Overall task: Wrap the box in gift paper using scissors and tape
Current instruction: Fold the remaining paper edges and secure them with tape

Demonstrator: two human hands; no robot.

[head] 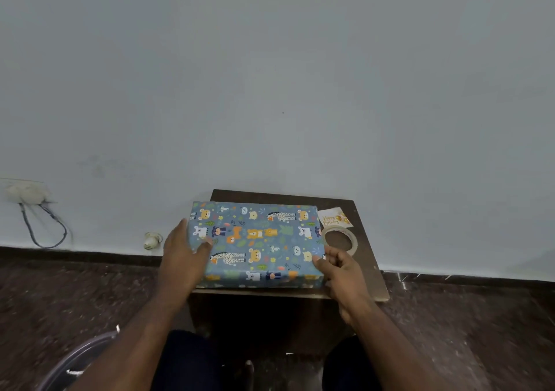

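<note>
- A plain pale wall [270, 75] fills most of the view, and a dark speckled floor [465, 330] runs along its foot.
- A small dark brown surface [368, 258] is set against the wall, directly ahead of the seated person.
- The box [255, 243] is lying flat on the left and middle part of the surface, fully covered in blue gift paper printed with cartoon animals.
- The left edge of the box reaches slightly beyond the left edge of the surface.
- The left hand [183, 258] is placed against the left end of the box, with the fingers extended along that side and the thumb laid on the top face.
- The right hand [339, 270] is held at the near right corner of the box, with the fingers curled and the thumb tip touching the paper at that corner.
- Whether the corner is actually pinched by the right hand cannot be told.
- A tape roll [339, 240] is lying flat on the surface just beside the right end of the box.
- A small white card [335, 218] with gold lettering is lying behind the tape roll, close to the far right corner of the box.
- A wall socket [25, 191] with a looped cable is seen low on the wall at the far left.
- A small white fitting [151, 239] is seen near the skirting, to the left of the left hand.
- Dark trouser legs [186, 360] are visible at the bottom of the view.
</note>
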